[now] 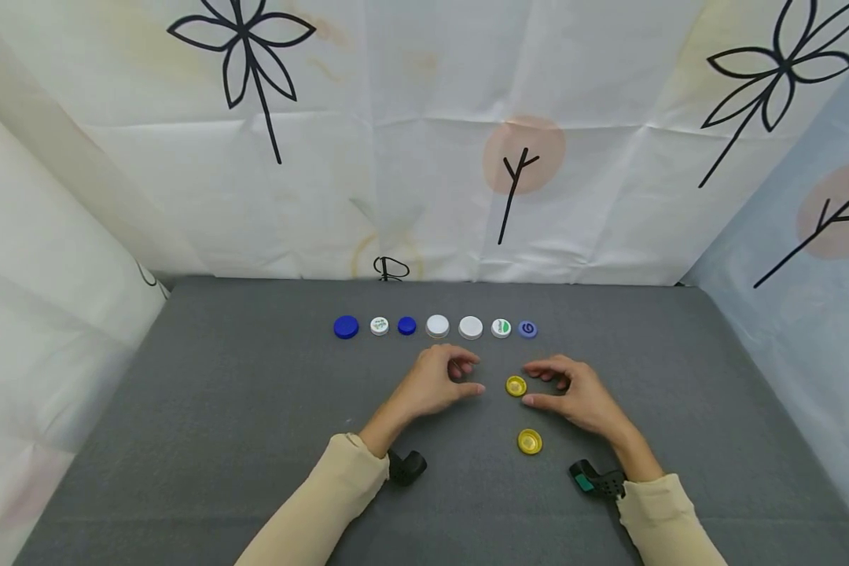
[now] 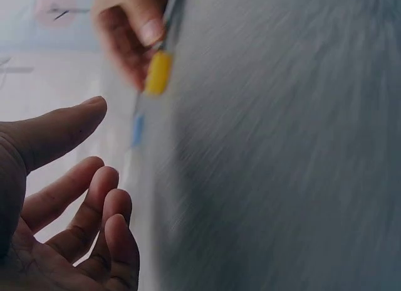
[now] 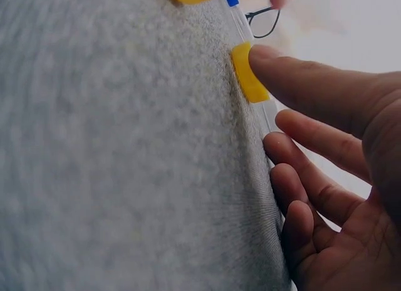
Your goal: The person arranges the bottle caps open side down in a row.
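Observation:
My right hand (image 1: pixel 573 393) is beside a yellow bottle cap (image 1: pixel 516 386), its thumb and fingers spread apart just right of the cap. From the right wrist view, the thumb overlaps that yellow cap (image 3: pixel 247 74), but contact cannot be told. A second yellow cap (image 1: pixel 530 442) lies nearer to me, hollow side up. To the left, my empty left hand (image 1: pixel 435 381) hovers with thumb and fingers apart. The left wrist view has it (image 2: pixel 69 197) with relaxed fingers, and one yellow cap (image 2: pixel 158 73) beyond, near the right hand.
A row of several caps lies farther back: a large blue cap (image 1: pixel 346 327), a small printed white cap (image 1: pixel 379 326), a blue cap (image 1: pixel 406 325), white caps (image 1: pixel 470 328), a green-and-white cap (image 1: pixel 501 328) and a light-blue cap (image 1: pixel 527 329). Patterned cloth (image 1: pixel 424 181) hangs behind the grey tabletop (image 1: pixel 219 409).

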`<action>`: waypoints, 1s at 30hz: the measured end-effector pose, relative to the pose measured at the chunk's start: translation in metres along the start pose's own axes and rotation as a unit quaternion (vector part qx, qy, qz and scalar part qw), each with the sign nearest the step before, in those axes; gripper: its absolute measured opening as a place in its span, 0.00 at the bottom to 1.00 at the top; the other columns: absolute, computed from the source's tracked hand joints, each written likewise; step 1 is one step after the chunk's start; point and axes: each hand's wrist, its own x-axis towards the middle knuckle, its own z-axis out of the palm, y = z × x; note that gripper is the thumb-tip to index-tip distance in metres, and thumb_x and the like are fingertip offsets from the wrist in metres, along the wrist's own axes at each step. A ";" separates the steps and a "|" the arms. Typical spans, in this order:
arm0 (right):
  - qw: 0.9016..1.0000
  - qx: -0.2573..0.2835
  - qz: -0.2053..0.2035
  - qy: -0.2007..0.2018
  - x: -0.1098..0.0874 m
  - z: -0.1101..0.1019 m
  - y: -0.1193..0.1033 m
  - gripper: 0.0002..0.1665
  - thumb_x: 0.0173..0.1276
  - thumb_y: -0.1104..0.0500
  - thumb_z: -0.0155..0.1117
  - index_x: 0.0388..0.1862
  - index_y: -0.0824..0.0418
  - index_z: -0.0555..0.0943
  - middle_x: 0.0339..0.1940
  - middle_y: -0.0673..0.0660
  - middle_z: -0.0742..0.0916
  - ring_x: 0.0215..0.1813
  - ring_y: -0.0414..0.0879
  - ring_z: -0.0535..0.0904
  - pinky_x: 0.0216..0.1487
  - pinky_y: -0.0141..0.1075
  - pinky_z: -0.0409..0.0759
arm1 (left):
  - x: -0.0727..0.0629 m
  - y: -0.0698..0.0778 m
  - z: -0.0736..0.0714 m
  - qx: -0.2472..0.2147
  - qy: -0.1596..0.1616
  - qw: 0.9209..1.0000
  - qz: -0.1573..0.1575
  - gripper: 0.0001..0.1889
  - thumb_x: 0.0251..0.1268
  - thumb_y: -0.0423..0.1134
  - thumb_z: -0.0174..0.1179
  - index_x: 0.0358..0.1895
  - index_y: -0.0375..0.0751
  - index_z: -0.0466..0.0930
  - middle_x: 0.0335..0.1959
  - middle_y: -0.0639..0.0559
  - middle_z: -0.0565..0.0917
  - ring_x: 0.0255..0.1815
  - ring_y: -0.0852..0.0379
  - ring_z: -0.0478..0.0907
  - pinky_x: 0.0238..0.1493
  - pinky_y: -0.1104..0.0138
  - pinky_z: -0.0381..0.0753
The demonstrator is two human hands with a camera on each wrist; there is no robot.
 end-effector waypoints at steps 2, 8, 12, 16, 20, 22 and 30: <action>1.000 -0.003 -0.001 -0.001 0.000 0.001 0.000 0.24 0.57 0.60 0.81 0.54 0.61 0.86 0.46 0.53 0.87 0.44 0.46 0.78 0.41 0.34 0.73 | 0.003 0.002 0.010 0.006 -0.014 1.000 -0.003 0.18 0.56 0.37 0.77 0.50 0.36 0.87 0.37 0.48 0.85 0.36 0.55 0.78 0.39 0.69 0.75; 1.000 -0.016 -0.003 -0.001 -0.001 0.002 -0.001 0.23 0.57 0.60 0.81 0.53 0.60 0.87 0.47 0.53 0.86 0.44 0.46 0.77 0.41 0.35 0.73 | 0.014 0.007 0.027 0.039 -0.020 0.999 -0.019 0.18 0.55 0.40 0.78 0.49 0.39 0.89 0.34 0.53 0.84 0.33 0.61 0.75 0.37 0.69 0.73; 1.000 -0.030 0.002 0.001 -0.001 0.002 -0.003 0.23 0.56 0.60 0.82 0.51 0.60 0.88 0.46 0.53 0.86 0.44 0.46 0.76 0.40 0.36 0.73 | 0.022 0.009 0.031 0.077 -0.023 0.997 -0.016 0.19 0.52 0.42 0.80 0.48 0.42 0.90 0.33 0.55 0.83 0.32 0.63 0.74 0.38 0.69 0.73; 0.999 -0.041 0.002 0.006 -0.001 0.003 -0.006 0.22 0.56 0.60 0.82 0.50 0.59 0.88 0.45 0.52 0.85 0.43 0.46 0.76 0.40 0.36 0.73 | 0.028 0.011 0.035 0.112 -0.028 0.993 -0.008 0.18 0.50 0.43 0.81 0.46 0.44 0.91 0.31 0.56 0.83 0.32 0.63 0.74 0.38 0.69 0.73; 0.999 -0.046 -0.007 0.017 -0.001 0.006 -0.009 0.20 0.56 0.61 0.82 0.48 0.59 0.89 0.43 0.53 0.85 0.42 0.47 0.76 0.39 0.36 0.72 | 0.032 0.012 0.038 0.136 -0.029 0.990 0.000 0.16 0.50 0.44 0.81 0.43 0.47 0.92 0.29 0.59 0.83 0.31 0.65 0.74 0.35 0.71 0.72; 0.999 -0.049 -0.010 0.020 -0.001 0.007 -0.009 0.19 0.56 0.61 0.81 0.47 0.59 0.89 0.42 0.54 0.85 0.42 0.47 0.76 0.39 0.36 0.72 | 0.033 0.011 0.040 0.145 -0.027 0.989 0.005 0.14 0.51 0.44 0.81 0.42 0.48 0.92 0.29 0.59 0.83 0.30 0.66 0.73 0.34 0.72 0.71; 0.999 -0.034 0.002 0.010 0.001 0.007 -0.013 0.17 0.58 0.62 0.80 0.47 0.58 0.89 0.42 0.51 0.86 0.42 0.47 0.79 0.40 0.36 0.76 | 0.028 0.009 0.041 0.106 -0.014 0.994 0.028 0.11 0.54 0.42 0.79 0.40 0.47 0.93 0.28 0.57 0.82 0.28 0.66 0.73 0.32 0.72 0.70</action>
